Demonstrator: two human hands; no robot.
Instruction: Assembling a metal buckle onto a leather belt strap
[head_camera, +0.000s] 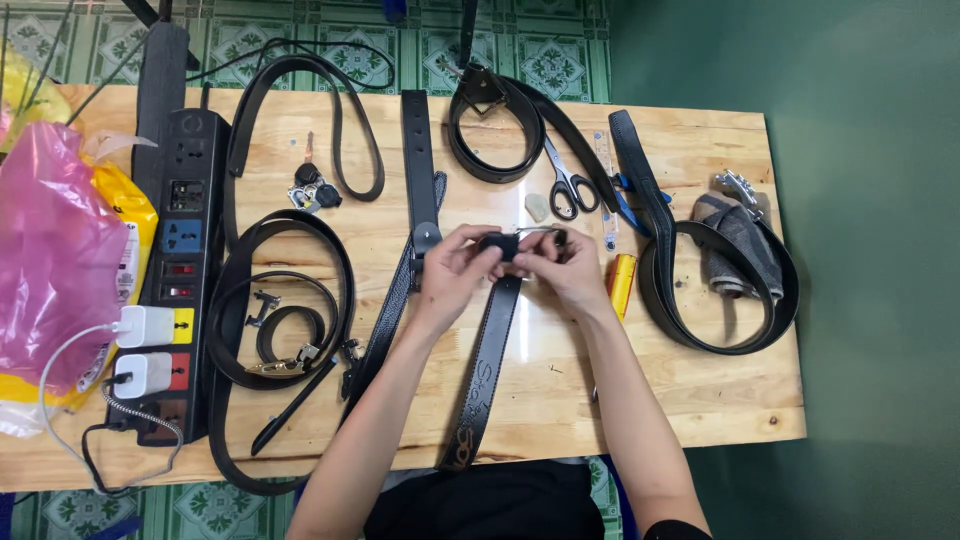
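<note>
A black stitched belt (487, 360) runs from the table's near edge up to my hands at the middle of the wooden table (560, 385). My left hand (455, 268) pinches the belt's upper end. My right hand (568, 265) grips the same end together with a small metal buckle (538, 234) that sits at the belt tip. Both hands meet just above the tabletop, fingers closed around the belt end and buckle.
Several other black belts lie coiled at left (285, 300), top centre (500, 130) and right (715, 280). Scissors (568, 185), keys (312, 188), a yellow cutter (621, 283), a grey cloth (738, 245), a black power strip (175, 260) with white chargers and a pink bag (50, 250) surround them.
</note>
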